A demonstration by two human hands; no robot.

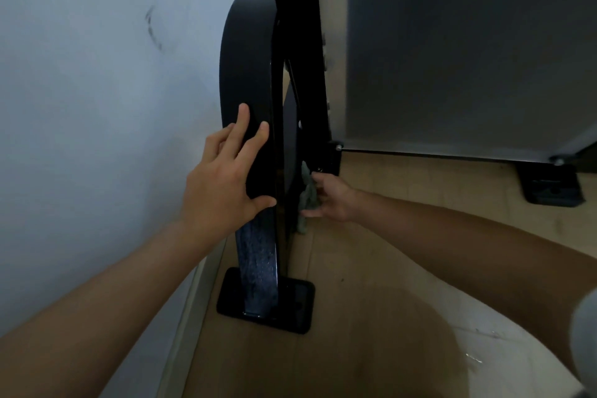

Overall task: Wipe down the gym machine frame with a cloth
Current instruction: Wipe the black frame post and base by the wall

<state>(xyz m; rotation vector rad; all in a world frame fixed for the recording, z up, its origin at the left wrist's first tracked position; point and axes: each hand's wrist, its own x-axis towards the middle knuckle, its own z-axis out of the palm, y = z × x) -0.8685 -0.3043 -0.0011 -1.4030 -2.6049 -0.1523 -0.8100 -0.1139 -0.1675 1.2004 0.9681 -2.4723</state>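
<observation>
braces the black frame (248,58) with the left hand (223,184), fingers straight and flat; grips the cloth (307,200) in the right hand (332,197), pressed on the inner edge just right of the left hand; seems midway, speckled stretch (258,268) below the left wrist likely unwiped
</observation>
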